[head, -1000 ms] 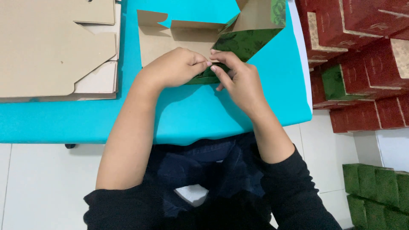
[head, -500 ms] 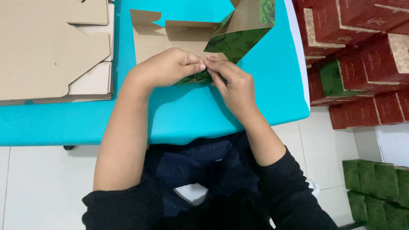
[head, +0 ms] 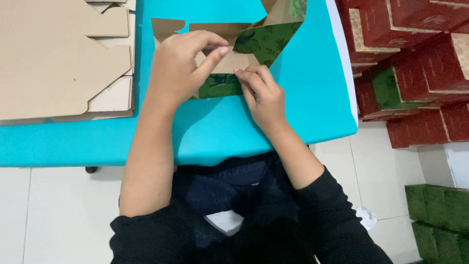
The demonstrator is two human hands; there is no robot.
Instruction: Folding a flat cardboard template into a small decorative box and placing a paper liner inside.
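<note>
Two hands (head: pixel 183 66) (head: pixel 264 95), one green-printed carton (head: pixel 266 41), one stack of flat cardboard blanks (head: pixel 53 58)

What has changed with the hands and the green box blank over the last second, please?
The left hand has lifted off the low green flap and now pinches the brown inner panel a little farther up. The right hand stays with its fingertips on the green flap's edge. The box blank remains part-folded on the turquoise table, and the stack of flat cardboard blanks has not moved.
</note>
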